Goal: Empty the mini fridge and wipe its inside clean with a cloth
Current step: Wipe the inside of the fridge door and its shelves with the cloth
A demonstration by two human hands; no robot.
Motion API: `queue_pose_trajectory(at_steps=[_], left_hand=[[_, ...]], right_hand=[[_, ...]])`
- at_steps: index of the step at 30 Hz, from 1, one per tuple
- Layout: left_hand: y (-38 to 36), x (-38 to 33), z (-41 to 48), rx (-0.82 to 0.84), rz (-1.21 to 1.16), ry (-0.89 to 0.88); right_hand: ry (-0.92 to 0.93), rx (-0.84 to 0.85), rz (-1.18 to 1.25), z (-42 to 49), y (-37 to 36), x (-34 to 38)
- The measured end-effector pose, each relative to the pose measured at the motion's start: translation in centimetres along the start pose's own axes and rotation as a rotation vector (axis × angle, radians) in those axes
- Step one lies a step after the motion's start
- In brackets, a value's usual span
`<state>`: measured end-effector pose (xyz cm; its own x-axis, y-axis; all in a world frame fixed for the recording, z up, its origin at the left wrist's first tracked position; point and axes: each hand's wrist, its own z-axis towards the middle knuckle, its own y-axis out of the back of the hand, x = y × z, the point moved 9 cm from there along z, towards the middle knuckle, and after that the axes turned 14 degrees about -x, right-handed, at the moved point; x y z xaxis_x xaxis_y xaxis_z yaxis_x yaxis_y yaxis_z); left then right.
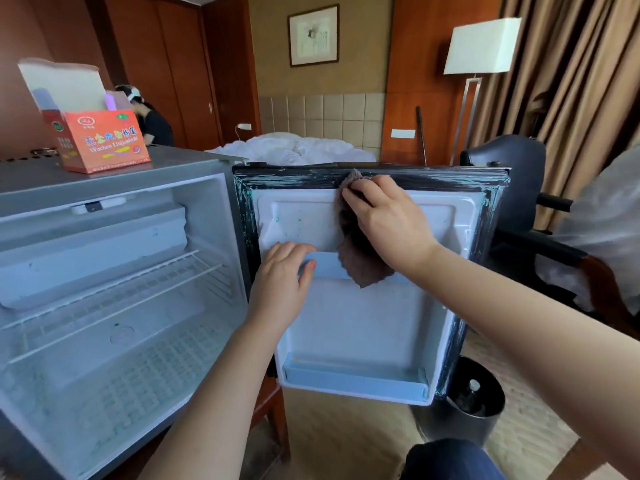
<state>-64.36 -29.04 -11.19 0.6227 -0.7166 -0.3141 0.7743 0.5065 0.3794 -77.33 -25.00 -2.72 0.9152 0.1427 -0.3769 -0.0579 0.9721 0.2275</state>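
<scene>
The mini fridge (194, 209) stands open at the left, its white inside holding only wire shelves (114, 296) and a freezer box. Its door (367, 327) swings out to the right, with a dark worn seal round a white liner speckled with green spots. My right hand (384, 220) holds a brown cloth (356, 258) against the upper part of the door liner, just under the top seal; the cloth hangs down over the upper door shelf. My left hand (282, 275) grips the left end of that upper door shelf, thumb underneath.
An orange carton (100, 140) sits on the fridge top. A black bin (474, 403) with a bottle in it stands below the door. A dark chair (516, 188), a floor lamp, a bed and curtains lie beyond. Another person is at the back left.
</scene>
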Motion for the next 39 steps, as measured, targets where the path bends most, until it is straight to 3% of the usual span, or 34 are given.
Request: queue_pose_trajectory(at_steps=[5,10,14,17,23,28,30,34,37,39], left_hand=[[-0.4,-0.3,0.1,0.006,0.038,-0.023],[-1.7,-0.8,0.5,0.05,0.108,-0.04],[-2.2,-0.9,0.8,0.112,0.117,-0.063],[-2.2,-0.9,0.6,0.149,0.116,-0.117],[-1.7,-0.7,0.3,0.123,0.035,-0.106],[-1.5,-0.2,0.1,0.241,0.02,-0.172],[0.7,0.1,0.0,0.169,-0.008,-0.185],[6.8,2.6,1.3,-0.134,-0.129,0.07],[6.7,3.3,2.3,-0.098,-0.424,0.381],[6.0,3.2,2.6,-0.066,-0.513,0.482]], right_hand=[[0.104,-0.067,-0.083,1.0,-1.1,1.6],[-0.156,0.015,0.005,0.9,-4.0,1.1],[0.078,0.015,-0.029,0.7,-3.4,0.9],[0.094,-0.003,-0.001,-0.5,-2.9,-0.6],[-0.009,-0.099,0.219,0.6,-3.9,0.9],[-0.034,-0.085,0.368,3.3,-5.8,5.4],[-0.096,-0.105,0.441,3.7,-5.5,5.4],[-0.266,-0.155,0.658,2.1,-2.6,5.0],[-0.293,-0.139,0.798,1.7,-0.9,6.8],[-0.379,-0.129,0.836,1.5,-0.9,6.4]])
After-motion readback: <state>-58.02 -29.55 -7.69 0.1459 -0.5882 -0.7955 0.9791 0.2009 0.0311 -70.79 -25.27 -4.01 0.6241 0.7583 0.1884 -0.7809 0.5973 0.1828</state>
